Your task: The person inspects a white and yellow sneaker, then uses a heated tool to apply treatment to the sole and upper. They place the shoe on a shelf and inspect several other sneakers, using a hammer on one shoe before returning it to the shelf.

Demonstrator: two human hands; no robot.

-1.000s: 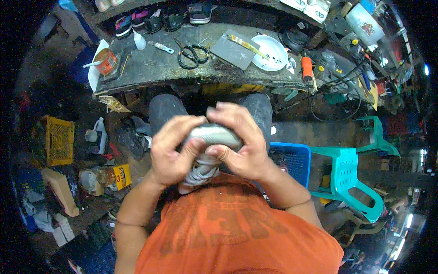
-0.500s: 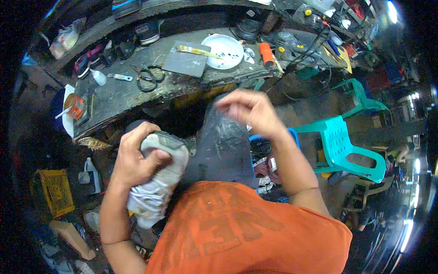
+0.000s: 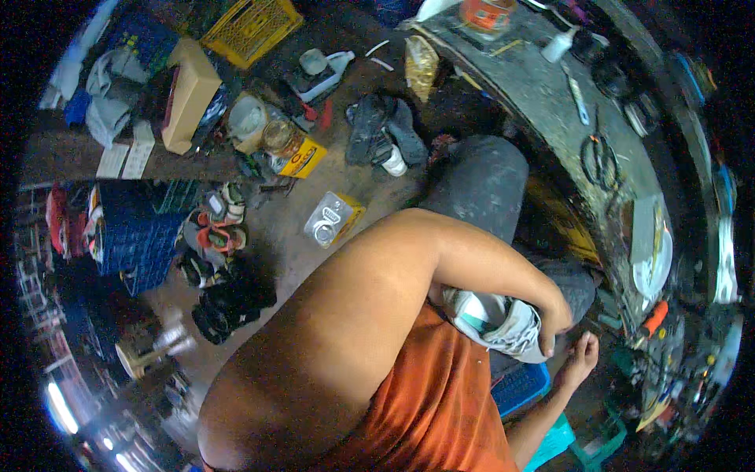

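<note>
My left arm reaches across the view, and my left hand [image 3: 555, 316] is closed round a white lace-up shoe [image 3: 515, 332] held over my lap. The shoe's opening faces up, showing a pale lining with a bit of green; my forearm hides part of it. Just right of the shoe, apart from it, is my right hand [image 3: 582, 356] with its fingers curled together; whatever may be pinched in them is too small to make out.
The workbench [image 3: 543, 94] curves along the right, bearing black-handled scissors [image 3: 599, 161], a white plate [image 3: 654, 263] and an orange cylinder [image 3: 654, 317]. Dark slippers [image 3: 385, 130], a yellow box [image 3: 303, 157] and a clear plastic container [image 3: 330, 220] lie on the floor. A blue crate [image 3: 523, 389] sits beside me.
My view has swung left, showing more floor. The shoe, earlier held sole-up, now has its opening upward. My right hand has come down beside it.
</note>
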